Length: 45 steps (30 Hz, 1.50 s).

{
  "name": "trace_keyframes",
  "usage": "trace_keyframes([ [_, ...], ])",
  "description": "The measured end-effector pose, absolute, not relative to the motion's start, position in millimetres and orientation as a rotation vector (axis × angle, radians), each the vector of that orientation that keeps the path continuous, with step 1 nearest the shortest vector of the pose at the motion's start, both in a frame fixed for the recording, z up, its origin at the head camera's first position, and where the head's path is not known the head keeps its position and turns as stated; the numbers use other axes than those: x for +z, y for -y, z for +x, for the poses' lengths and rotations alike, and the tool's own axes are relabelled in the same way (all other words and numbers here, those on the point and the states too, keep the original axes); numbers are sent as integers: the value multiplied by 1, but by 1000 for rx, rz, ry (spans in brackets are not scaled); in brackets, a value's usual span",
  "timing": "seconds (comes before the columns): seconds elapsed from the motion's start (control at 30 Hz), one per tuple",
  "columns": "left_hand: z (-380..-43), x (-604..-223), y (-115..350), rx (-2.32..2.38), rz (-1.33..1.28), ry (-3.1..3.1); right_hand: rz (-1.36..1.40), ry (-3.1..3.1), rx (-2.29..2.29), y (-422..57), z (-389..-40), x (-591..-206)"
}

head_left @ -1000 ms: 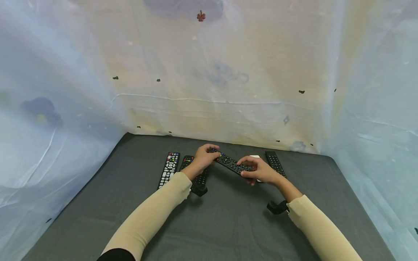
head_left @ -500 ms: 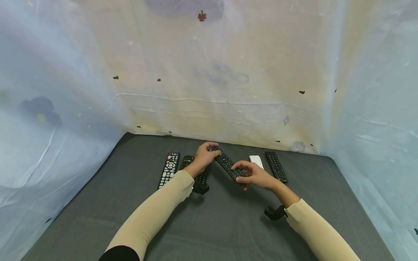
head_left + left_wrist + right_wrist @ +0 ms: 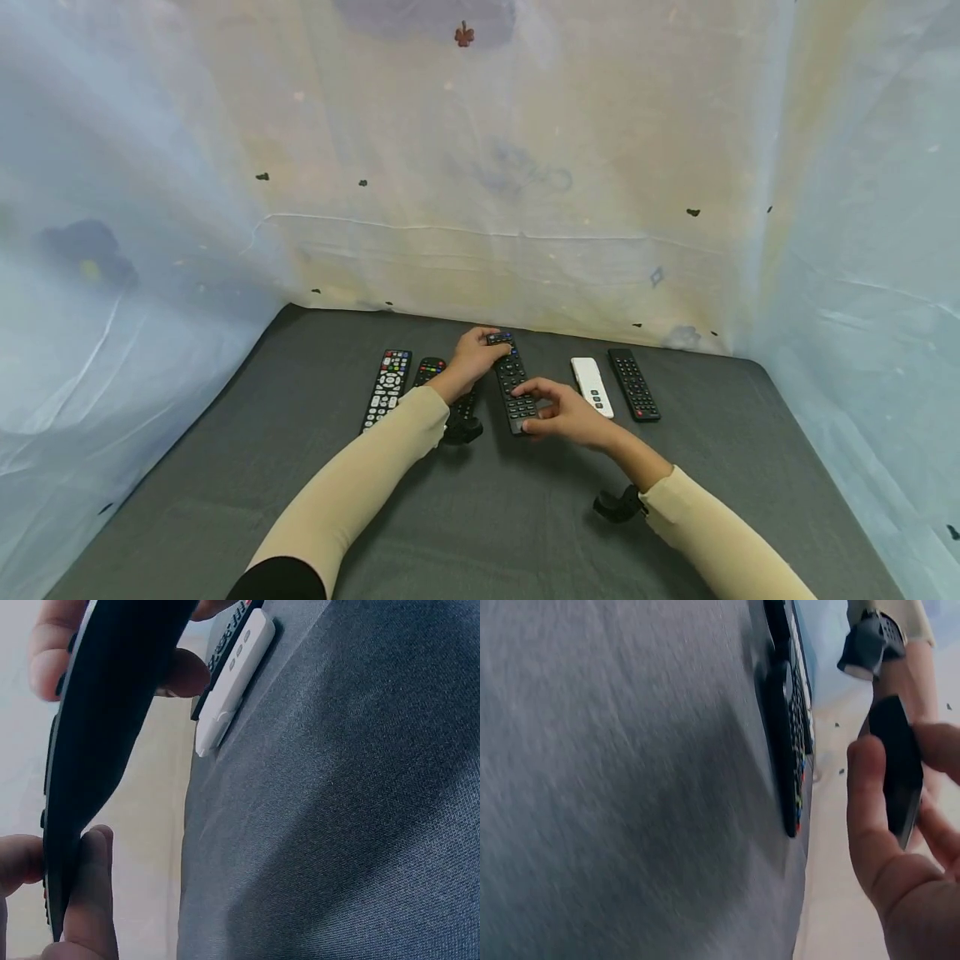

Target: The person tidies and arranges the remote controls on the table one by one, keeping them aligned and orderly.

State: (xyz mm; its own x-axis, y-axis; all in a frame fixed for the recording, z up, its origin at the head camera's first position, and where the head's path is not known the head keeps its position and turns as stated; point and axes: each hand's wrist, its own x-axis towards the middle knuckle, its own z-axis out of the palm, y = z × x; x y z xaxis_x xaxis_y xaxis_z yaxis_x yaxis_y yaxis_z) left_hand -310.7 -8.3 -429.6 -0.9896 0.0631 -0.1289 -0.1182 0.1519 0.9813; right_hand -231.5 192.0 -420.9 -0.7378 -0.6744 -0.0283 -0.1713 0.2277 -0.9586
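A black remote control (image 3: pixel 513 379) is held between both hands above the grey cloth, its long side running nearly away from me. At its far end, my left hand (image 3: pixel 472 358) pinches it between thumb and fingers. My right hand (image 3: pixel 566 412) grips the near end, thumb along the side and a finger over the buttons. The left wrist view looks at the dark underside of the remote (image 3: pixel 112 712), with a gap between it and the cloth. In the right wrist view its near end (image 3: pixel 896 757) sits between thumb and fingers.
Left of the hands lie a remote with white buttons (image 3: pixel 387 387) and a black remote (image 3: pixel 429 369) partly hidden by the left arm. To the right are a white remote (image 3: pixel 592 386) and another black remote (image 3: pixel 634 385). Patterned fabric (image 3: pixel 480 275) hangs behind the table.
The held remote has turned from a slant to nearly straight away from me. My right hand has moved left and nearer, uncovering the white remote; the left hand has barely shifted.
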Motion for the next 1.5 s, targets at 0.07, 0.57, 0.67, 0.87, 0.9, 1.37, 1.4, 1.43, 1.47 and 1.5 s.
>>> trace_keyframes([
  [0.07,-311,-429,8,1929,-54,-2283,-745,-2082,-1542,-190,-230,-422],
  [0.57,-310,-432,9,1653,42,-2427,-373,-2168,-1638,-180,-224,-431],
  [0.67,-310,-436,9,1707,36,-2379,-329,-2238,-1582,-180,-224,-433],
  [0.87,-311,-441,9,1730,21,-2369,-290,-2355,-1464,-179,-223,-438],
  [0.9,-311,-441,8,1727,18,-2367,-282,-2362,-1459,-178,-223,-438],
  [1.37,-306,-437,4,1573,0,-2357,-251,-2375,-1415,-177,-224,-443],
  [1.4,-305,-437,4,1559,1,-2359,-253,-2383,-1400,-177,-223,-443],
  [1.43,-304,-437,3,1539,5,-2366,-254,-2393,-1383,-177,-223,-443],
  [1.47,-304,-436,3,1523,9,-2371,-252,-2406,-1366,-177,-223,-443],
  [1.5,-303,-436,3,1510,13,-2374,-250,-2420,-1348,-177,-223,-443],
])
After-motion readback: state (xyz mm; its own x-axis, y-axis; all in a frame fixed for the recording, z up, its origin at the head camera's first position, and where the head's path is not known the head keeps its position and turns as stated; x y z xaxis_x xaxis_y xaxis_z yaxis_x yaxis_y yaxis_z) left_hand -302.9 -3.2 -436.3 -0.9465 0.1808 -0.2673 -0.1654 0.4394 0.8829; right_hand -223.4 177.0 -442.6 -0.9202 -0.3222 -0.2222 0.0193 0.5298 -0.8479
